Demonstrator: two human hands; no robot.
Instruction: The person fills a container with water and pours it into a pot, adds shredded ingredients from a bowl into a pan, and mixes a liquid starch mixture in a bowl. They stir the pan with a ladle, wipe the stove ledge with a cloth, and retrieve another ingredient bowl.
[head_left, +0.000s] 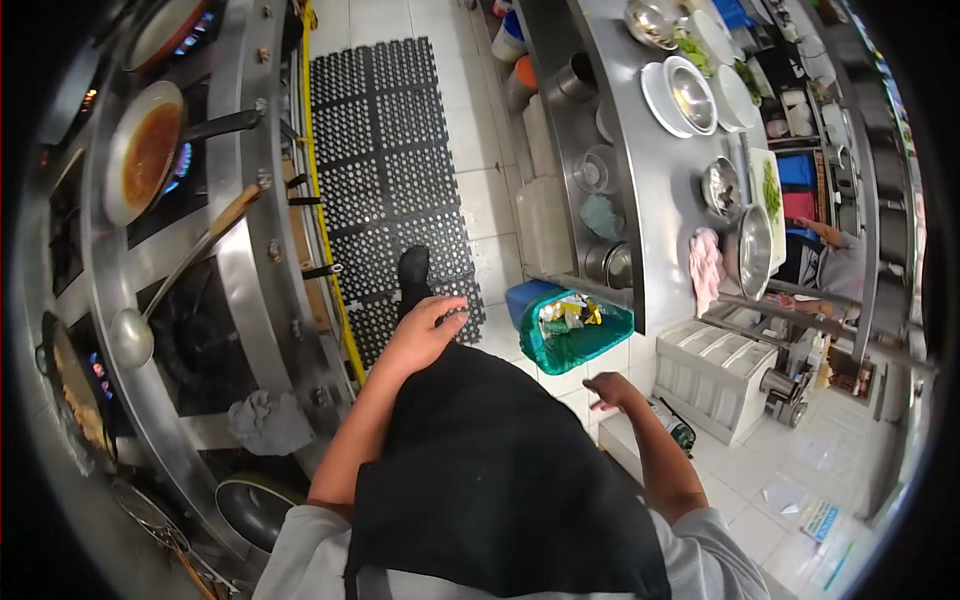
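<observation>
Holding nothing in the left hand (pixel 427 338), with thumb and fingers spread, left of the green-lined trash bin (pixel 580 352); hovering near it with the right hand (pixel 613 390), in a grip impossible to tell.

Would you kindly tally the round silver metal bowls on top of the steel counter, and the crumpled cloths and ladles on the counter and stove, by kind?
Round silver metal bowls: 4
Crumpled cloths, one pink and one grey: 2
Silver ladle with a wooden handle: 1
Total: 7
</observation>
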